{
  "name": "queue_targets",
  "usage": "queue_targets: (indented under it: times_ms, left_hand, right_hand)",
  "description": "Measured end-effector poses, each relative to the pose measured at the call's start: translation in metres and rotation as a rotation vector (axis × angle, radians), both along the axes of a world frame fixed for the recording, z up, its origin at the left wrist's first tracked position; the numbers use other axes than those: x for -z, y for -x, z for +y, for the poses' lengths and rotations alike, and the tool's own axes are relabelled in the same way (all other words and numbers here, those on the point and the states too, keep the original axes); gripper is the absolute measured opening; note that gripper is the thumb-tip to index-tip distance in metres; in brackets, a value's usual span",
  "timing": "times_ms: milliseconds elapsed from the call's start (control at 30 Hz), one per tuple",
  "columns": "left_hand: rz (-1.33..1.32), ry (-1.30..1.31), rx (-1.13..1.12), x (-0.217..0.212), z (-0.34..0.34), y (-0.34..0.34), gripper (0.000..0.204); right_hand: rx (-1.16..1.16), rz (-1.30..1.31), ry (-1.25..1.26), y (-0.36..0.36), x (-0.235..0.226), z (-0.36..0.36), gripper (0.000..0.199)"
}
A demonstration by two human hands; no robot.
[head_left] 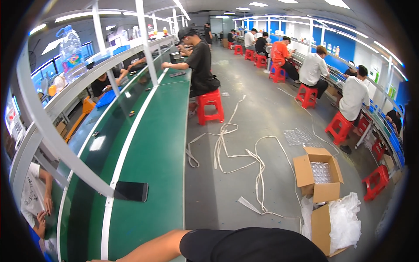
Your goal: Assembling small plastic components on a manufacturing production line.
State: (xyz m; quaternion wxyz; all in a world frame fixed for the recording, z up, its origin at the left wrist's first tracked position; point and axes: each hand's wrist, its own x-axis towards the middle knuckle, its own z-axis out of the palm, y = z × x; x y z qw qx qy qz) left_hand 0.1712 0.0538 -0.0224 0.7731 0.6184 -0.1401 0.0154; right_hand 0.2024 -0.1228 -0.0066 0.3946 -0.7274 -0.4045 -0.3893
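A bare forearm with a black short sleeve comes in along the lower edge and stretches left over the green workbench. Its hand is cut off by the bottom edge, so neither my left hand nor my right hand shows. A black phone lies flat, screen dark, across the bench's white stripe a little above the forearm, apart from it.
White frame posts rise at the left. A person in black sits on a red stool further along the bench. White strapping, open cardboard boxes and plastic wrap lie on the floor. More seated workers line the right bench.
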Motion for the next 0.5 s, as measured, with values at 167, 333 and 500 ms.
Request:
queue_targets:
  times_ms: [167,333,500]
  left_hand:
    - [-0.016,-0.069,-0.056,0.007,0.010,-0.005,0.041]
    - [-0.042,-0.139,-0.038,-0.005,-0.015,-0.001,0.032]
    - [0.016,-0.189,-0.241,0.005,0.017,-0.003,0.029]
  right_hand:
    - [-0.024,-0.034,-0.006,-0.005,0.005,0.004,0.015]
    - [0.052,-0.181,-0.015,-0.036,0.040,0.004,0.018]
    - [-0.174,0.197,0.027,-0.020,0.020,0.023,0.019]
